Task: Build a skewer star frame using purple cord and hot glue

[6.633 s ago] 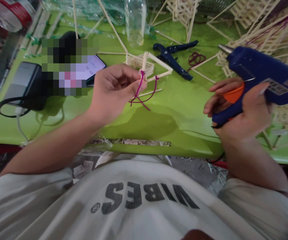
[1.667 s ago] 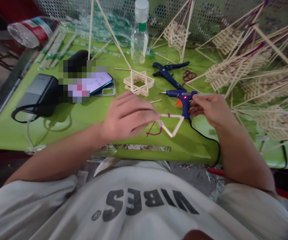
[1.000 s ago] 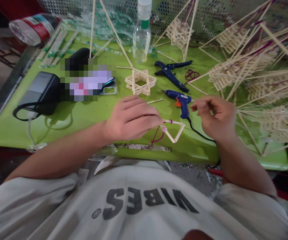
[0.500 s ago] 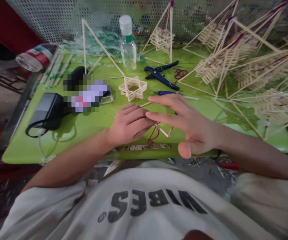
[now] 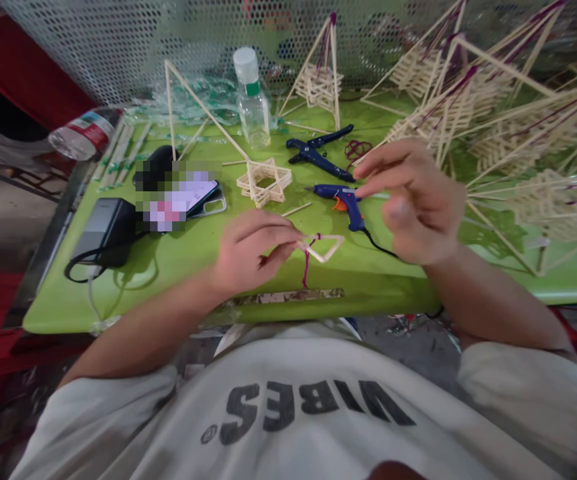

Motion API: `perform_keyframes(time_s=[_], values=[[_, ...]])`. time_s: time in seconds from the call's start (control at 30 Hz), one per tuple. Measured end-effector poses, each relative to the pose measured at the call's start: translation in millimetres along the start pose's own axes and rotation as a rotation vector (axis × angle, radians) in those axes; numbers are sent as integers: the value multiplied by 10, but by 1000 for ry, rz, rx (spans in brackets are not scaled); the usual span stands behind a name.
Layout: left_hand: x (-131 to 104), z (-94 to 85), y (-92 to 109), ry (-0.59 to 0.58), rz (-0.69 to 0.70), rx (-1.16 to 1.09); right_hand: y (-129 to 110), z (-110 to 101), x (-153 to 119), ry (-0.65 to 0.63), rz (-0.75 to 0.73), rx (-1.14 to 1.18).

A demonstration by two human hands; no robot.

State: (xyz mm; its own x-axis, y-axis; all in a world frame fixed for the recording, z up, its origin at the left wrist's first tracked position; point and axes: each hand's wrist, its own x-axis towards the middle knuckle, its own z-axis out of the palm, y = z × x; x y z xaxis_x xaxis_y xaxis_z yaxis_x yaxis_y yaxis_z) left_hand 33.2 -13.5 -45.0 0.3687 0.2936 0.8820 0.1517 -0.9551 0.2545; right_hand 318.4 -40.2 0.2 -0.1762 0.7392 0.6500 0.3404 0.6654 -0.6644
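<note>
the left hand pinches a corner of a small stick triangle above the green table, purple string dangling. the right hand, released, its fingers loosely bent, hovers beside the blue glue gun. beyond the triangle are a loose stick, a star-shaped frame and dark cutters; stick pyramids crowd the right, a phone and a grey-black box the left, a clear bottle behind.

Left hand pinching stick triangle near glue gun.
</note>
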Motion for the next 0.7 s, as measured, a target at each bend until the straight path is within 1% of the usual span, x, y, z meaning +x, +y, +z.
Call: perform_keyframes(time_s=[0.03, 0.07, 0.1, 0.17, 0.2, 0.23, 0.3, 0.4, 0.57, 0.7], values=[[-4, 0, -6, 22, -66, -49, 18, 22, 1, 38, 106, 77], [-15, 7, -21, 46, -138, -105, 31, 55, -4, 22, 221, 165], [-32, 22, -44, 74, -209, -164, 40, 98, -15, -31, 338, 261], [-76, 70, -101, 135, -336, -262, 43, 201, -57, -195, 528, 432], [-98, 99, -128, 169, -392, -297, 38, 256, -86, -273, 593, 500], [-117, 130, -149, 194, -430, -321, 31, 308, -118, -322, 636, 555], [-140, 185, -168, 221, -470, -359, 15, 395, -182, -376, 669, 662], [-140, 228, -144, 208, -455, -430, 2, 471, -249, -390, 654, 775], [-143, 204, -111, 178, -473, -451, 18, 509, -280, -410, 696, 795], [-171, 180, -171, 227, -473, -402, 45, 531, -295, -416, 731, 883]])
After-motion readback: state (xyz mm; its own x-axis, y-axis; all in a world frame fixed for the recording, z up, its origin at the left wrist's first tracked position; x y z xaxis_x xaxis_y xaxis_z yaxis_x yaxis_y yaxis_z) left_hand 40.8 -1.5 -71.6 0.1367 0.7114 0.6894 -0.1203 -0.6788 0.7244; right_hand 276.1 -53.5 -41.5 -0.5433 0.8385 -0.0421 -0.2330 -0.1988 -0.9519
